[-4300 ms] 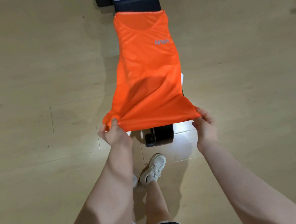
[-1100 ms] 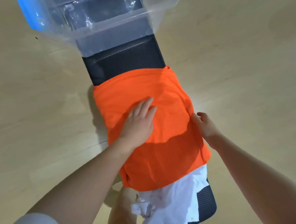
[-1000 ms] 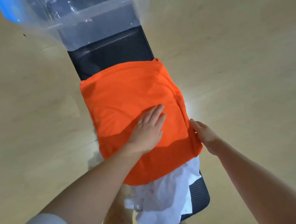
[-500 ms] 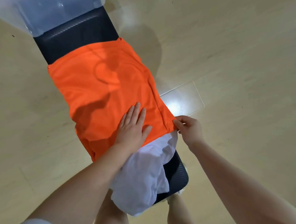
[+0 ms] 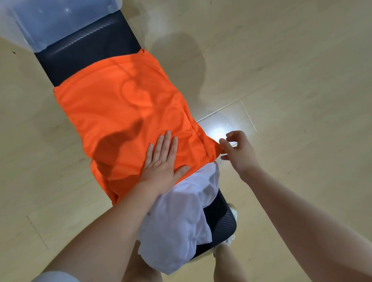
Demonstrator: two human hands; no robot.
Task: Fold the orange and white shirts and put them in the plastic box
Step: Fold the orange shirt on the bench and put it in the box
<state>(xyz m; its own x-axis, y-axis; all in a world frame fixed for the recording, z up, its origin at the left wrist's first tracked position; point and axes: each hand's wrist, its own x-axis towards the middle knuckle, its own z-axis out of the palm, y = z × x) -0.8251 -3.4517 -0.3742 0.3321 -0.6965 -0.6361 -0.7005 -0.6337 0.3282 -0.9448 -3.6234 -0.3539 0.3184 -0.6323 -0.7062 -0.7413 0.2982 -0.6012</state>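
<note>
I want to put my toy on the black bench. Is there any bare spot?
One bare strip of the bench lies between the plastic box and the orange shirt. A smaller bare corner shows beside the white shirt. The middle is crowded: both shirts, the left hand pressing, the right hand at the orange edge.

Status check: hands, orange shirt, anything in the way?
Left hand flat on orange shirt; right hand pinches its near corner. White shirt bunched beside it, unfolded. Plastic box unobstructed.

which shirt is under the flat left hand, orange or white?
The orange shirt: the left hand lies flat on its near edge. The white shirt lies crumpled nearer the person, untouched by either palm.
</note>
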